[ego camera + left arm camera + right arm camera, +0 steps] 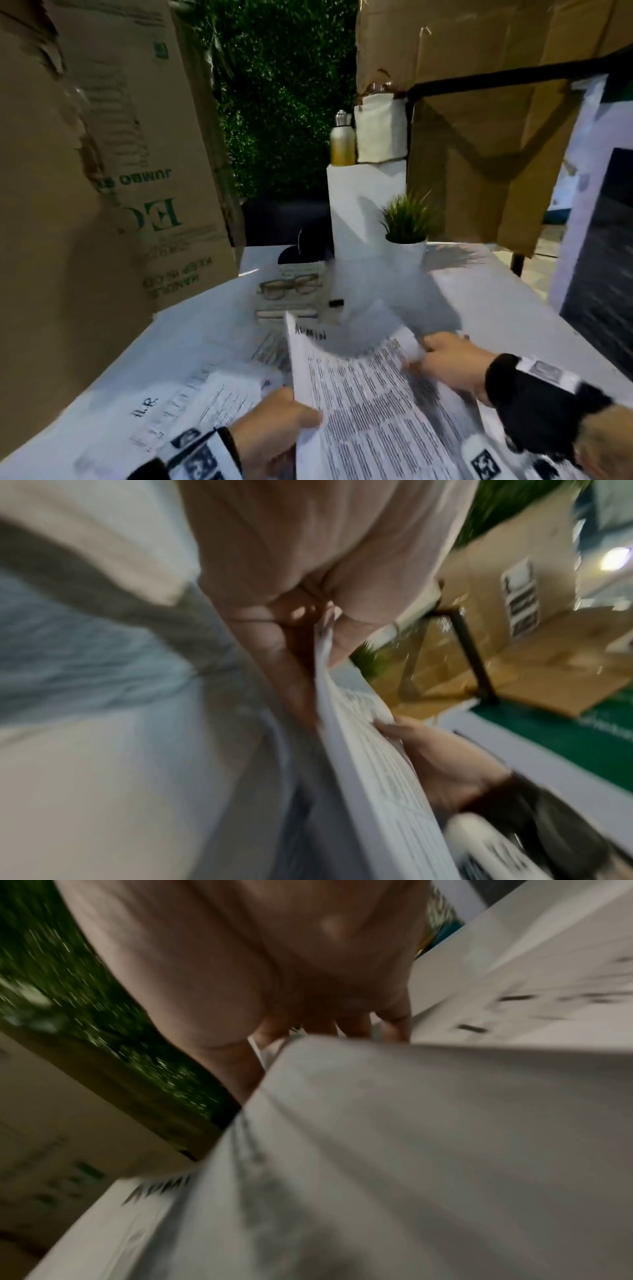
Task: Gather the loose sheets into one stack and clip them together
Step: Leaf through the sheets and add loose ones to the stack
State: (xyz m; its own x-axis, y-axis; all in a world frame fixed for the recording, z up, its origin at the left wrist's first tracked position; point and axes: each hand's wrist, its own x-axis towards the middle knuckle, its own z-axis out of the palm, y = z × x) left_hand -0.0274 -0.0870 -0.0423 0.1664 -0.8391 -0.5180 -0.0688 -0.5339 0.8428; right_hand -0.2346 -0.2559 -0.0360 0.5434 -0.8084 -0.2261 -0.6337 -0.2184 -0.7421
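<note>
Two hands hold the printed sheets (370, 394) above the desk (479, 291), on the near side of the small potted plant (406, 222). The left hand (270, 431) pinches the left edge between thumb and fingers; the right hand (448, 363) grips the far right corner, which curls up. More sheets (191, 387) lie loose on the desk, left of the held ones. Paper is light, thin and floppy, so it bends and slides easily. I judge it better to hold two opposite edges and tap the stack even before clipping.
</note>
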